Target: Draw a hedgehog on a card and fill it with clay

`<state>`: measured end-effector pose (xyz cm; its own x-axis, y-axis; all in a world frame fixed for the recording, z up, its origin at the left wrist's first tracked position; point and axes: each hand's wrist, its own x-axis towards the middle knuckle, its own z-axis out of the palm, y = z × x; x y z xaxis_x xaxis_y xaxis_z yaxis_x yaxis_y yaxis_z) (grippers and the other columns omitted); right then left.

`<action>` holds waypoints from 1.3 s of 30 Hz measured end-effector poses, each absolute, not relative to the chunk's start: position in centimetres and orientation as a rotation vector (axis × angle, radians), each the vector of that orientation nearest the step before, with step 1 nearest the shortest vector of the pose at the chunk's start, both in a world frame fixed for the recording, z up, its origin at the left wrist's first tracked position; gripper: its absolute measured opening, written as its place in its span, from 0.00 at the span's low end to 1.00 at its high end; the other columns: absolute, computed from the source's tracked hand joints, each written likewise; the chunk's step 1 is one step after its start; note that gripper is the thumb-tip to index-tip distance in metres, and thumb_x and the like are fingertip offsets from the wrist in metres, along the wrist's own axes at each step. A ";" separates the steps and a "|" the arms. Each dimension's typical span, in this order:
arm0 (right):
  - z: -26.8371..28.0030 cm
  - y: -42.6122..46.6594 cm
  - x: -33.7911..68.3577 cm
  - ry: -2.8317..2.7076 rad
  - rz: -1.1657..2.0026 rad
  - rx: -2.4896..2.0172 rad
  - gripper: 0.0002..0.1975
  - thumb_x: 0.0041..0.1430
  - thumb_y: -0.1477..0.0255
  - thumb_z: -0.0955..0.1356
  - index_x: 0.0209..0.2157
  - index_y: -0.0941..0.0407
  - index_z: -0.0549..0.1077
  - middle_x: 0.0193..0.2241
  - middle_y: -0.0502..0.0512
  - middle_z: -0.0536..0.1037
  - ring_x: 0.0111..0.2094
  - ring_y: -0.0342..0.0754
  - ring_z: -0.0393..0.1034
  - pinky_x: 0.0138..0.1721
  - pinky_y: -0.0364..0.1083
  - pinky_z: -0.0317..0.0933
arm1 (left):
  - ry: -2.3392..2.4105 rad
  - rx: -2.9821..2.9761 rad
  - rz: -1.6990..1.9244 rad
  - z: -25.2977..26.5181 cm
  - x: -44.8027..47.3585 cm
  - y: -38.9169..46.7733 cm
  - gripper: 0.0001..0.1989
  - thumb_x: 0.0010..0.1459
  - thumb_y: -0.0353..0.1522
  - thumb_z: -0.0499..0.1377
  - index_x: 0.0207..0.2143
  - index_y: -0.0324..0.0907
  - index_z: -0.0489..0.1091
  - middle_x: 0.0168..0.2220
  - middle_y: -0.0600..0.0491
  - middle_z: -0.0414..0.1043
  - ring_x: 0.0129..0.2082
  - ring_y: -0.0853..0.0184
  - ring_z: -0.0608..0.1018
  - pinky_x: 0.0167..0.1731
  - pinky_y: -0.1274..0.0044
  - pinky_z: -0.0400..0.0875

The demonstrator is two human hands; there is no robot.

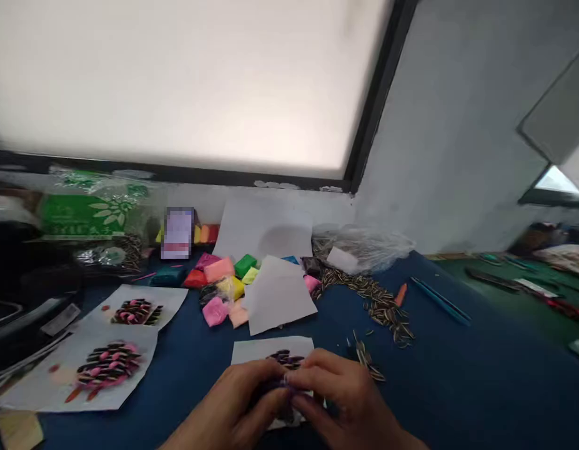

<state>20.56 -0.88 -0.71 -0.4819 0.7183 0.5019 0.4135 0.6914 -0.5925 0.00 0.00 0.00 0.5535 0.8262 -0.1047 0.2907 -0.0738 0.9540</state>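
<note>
My left hand (245, 400) and my right hand (343, 394) meet low in the middle of the head view. Their fingertips are pinched together around a small purple piece (280, 382), mostly hidden by the fingers; its exact kind I cannot make out. Beneath them lies a white paper sheet (252, 351) bearing a cluster of dark striped seeds (285, 358) set in purple. A few loose sunflower seeds (364, 357) lie to the right of my right hand.
Wrapped colored clay packets (218, 270) sit behind the hands beside folded white paper (280, 297). A seed pile (373, 294) spills from a plastic bag (373, 247). Blue tweezers (440, 301) lie right. Two seed-decorated sheets (143, 369) occupy the left.
</note>
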 end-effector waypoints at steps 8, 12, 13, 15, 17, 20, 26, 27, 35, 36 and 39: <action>-0.9 -1.2 19.3 -2.153 -0.033 -0.887 0.12 0.59 0.81 0.63 0.26 0.56 0.74 0.23 0.52 0.74 0.21 0.44 0.67 0.23 0.43 0.54 | 1.094 1.702 0.537 1.2 0.7 -0.3 0.13 0.61 0.40 0.55 0.27 0.43 0.68 0.24 0.59 0.63 0.26 0.67 0.65 0.25 0.79 0.57; 0.3 -1.3 20.1 -1.980 0.234 -0.969 0.09 0.58 0.81 0.64 0.28 0.54 0.70 0.25 0.48 0.69 0.22 0.42 0.65 0.24 0.40 0.57 | 1.226 1.759 0.555 2.1 0.2 -0.2 0.14 0.58 0.41 0.53 0.24 0.44 0.68 0.22 0.58 0.62 0.24 0.66 0.66 0.24 0.77 0.54; 0.6 -1.3 20.5 -1.904 0.361 -1.020 0.08 0.60 0.80 0.64 0.31 0.54 0.70 0.26 0.48 0.69 0.24 0.42 0.66 0.27 0.40 0.60 | 1.275 1.767 0.550 2.2 -0.2 0.1 0.16 0.59 0.43 0.52 0.25 0.44 0.69 0.22 0.57 0.65 0.24 0.66 0.67 0.23 0.77 0.55; 0.9 -1.4 21.0 -1.779 0.571 -1.077 0.08 0.65 0.77 0.63 0.38 0.53 0.72 0.31 0.50 0.72 0.29 0.44 0.69 0.31 0.41 0.63 | 1.413 1.849 0.534 1.9 -1.4 0.9 0.18 0.60 0.46 0.51 0.31 0.44 0.72 0.25 0.54 0.71 0.25 0.62 0.71 0.24 0.76 0.58; 1.1 -1.4 21.3 -1.734 0.757 -1.071 0.08 0.65 0.76 0.62 0.36 0.53 0.73 0.34 0.51 0.73 0.32 0.46 0.69 0.32 0.42 0.63 | 1.561 1.939 0.498 1.3 -2.7 2.0 0.20 0.59 0.44 0.49 0.45 0.44 0.71 0.33 0.50 0.77 0.31 0.57 0.77 0.30 0.73 0.64; 1.3 -1.5 21.1 -1.727 0.958 -1.104 0.09 0.62 0.74 0.63 0.28 0.54 0.69 0.28 0.50 0.70 0.29 0.46 0.65 0.30 0.43 0.60 | 1.763 2.043 0.407 0.1 -4.2 3.4 0.18 0.60 0.40 0.45 0.42 0.45 0.70 0.34 0.48 0.78 0.33 0.54 0.79 0.30 0.71 0.64; 1.5 -1.1 20.5 -1.516 1.466 -1.214 0.12 0.62 0.62 0.69 0.34 0.57 0.73 0.28 0.53 0.75 0.27 0.45 0.64 0.29 0.43 0.61 | 1.838 2.119 0.407 -1.3 -5.3 4.4 0.21 0.61 0.40 0.44 0.33 0.44 0.74 0.38 0.42 0.79 0.43 0.48 0.78 0.39 0.64 0.68; 1.5 -1.0 20.5 -1.471 1.528 -1.199 0.15 0.62 0.59 0.70 0.36 0.57 0.74 0.29 0.53 0.75 0.27 0.44 0.65 0.29 0.43 0.62 | 1.838 2.140 0.402 -1.4 -5.4 4.4 0.22 0.61 0.40 0.44 0.32 0.44 0.76 0.36 0.42 0.79 0.43 0.47 0.78 0.40 0.63 0.68; 1.2 -0.9 20.6 -1.435 1.473 -1.277 0.15 0.55 0.59 0.77 0.32 0.57 0.78 0.26 0.50 0.75 0.28 0.44 0.67 0.32 0.42 0.63 | 1.873 2.290 0.594 -1.6 -5.0 4.2 0.26 0.60 0.38 0.46 0.47 0.37 0.80 0.49 0.35 0.78 0.51 0.42 0.75 0.48 0.54 0.69; 1.1 -1.0 20.6 -1.456 1.436 -1.270 0.14 0.58 0.59 0.76 0.35 0.56 0.80 0.29 0.52 0.78 0.31 0.46 0.69 0.34 0.43 0.65 | 1.851 2.308 0.677 -1.3 -4.7 4.0 0.25 0.62 0.38 0.47 0.47 0.38 0.80 0.50 0.36 0.78 0.52 0.42 0.75 0.49 0.55 0.69; 0.8 -1.2 20.6 -1.487 1.379 -1.189 0.15 0.65 0.59 0.72 0.45 0.55 0.83 0.37 0.56 0.81 0.35 0.48 0.73 0.38 0.45 0.67 | 1.573 2.188 0.923 -0.3 -3.5 2.7 0.20 0.66 0.42 0.51 0.44 0.45 0.81 0.41 0.45 0.80 0.44 0.50 0.79 0.42 0.66 0.73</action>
